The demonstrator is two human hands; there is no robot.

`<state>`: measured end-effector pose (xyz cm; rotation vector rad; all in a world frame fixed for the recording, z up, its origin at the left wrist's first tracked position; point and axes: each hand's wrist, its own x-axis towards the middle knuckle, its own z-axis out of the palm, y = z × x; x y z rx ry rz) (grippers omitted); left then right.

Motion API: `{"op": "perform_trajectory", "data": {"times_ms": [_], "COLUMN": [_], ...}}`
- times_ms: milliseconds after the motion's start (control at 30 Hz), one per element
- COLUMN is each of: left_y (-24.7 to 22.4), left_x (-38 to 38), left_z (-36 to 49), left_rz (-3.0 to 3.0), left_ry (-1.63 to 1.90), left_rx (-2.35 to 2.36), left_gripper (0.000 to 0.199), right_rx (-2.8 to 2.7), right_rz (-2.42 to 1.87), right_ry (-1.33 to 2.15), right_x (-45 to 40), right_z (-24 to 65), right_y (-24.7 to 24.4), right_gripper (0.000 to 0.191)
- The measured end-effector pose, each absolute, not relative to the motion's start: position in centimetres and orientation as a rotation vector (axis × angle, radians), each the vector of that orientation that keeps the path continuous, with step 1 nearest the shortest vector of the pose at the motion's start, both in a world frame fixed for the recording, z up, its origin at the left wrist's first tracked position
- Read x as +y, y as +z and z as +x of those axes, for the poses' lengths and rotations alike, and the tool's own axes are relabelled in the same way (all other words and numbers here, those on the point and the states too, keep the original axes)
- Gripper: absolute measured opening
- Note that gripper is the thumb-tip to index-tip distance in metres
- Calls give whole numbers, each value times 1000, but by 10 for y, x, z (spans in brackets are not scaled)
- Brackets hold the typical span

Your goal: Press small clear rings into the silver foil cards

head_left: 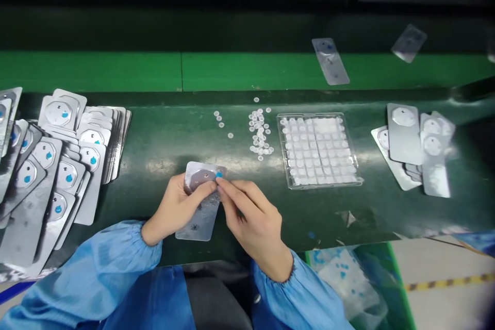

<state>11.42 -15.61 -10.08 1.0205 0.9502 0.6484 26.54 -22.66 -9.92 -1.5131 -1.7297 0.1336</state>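
Observation:
A silvery metal plate (203,219) with rounded corners and a recessed area near its top is tilted in front of me, over the near side of the bench. My left hand (172,211) grips its left edge, the thumb lying across the recess. At the plate's upper right corner, the fingertips of my right hand (255,221) pinch a small blue tab (219,174). Whether the tab is still stuck to the plate is hidden by the fingers.
Stacked metal plates (91,185) with blue tabs cover the left. Small white discs (260,136) lie beyond my hands, beside a clear tray (284,152) of white pieces. More plates (404,147) rest at right. A green bin (398,278) below holds blue bits.

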Motion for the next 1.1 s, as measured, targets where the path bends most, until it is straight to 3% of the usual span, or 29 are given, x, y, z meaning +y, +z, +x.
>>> {"op": "perform_trajectory", "data": {"times_ms": [200, 433, 600, 1100], "left_y": [-103, -105, -104, -102], "left_x": [-157, -157, -159, -160], "left_z": [109, 108, 109, 110], "left_rz": [899, 923, 1016, 1058], "left_ry": [637, 647, 629, 617], "left_rx": [884, 909, 895, 981], "left_gripper": [18, 18, 23, 24], "right_rx": [-1556, -1756, -1937, -2001], "right_rz": [-1536, -1555, -1594, -1618], "right_ry": [248, 233, 145, 206], "right_x": [-219, -224, -223, -214], "right_z": [268, 279, 277, 272], "right_y": [-88, -79, -79, -81], "right_gripper": [10, 8, 27, 18]}}
